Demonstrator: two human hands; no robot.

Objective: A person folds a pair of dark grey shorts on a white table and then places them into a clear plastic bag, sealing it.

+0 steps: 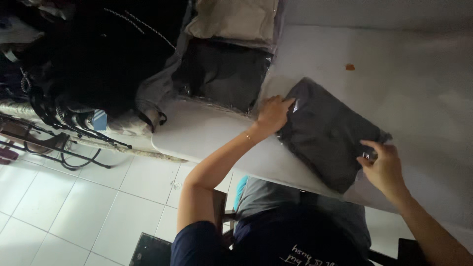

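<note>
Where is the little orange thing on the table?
In the head view, the orange speck lies alone on the white table, toward the upper right, beyond the folded dark garment and apart from both hands.

bare white table [419, 88] open beyond and right of right hand [384, 167], small orange scrap [350, 66] far out, bagged dark garments [224, 74] stacked just past left hand [272, 114], black clothing heap [98, 54] blocking further left

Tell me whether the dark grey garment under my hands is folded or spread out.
Folded: the dark grey garment lies as a compact rectangle on the white table, left hand and right hand at its corners.
</note>
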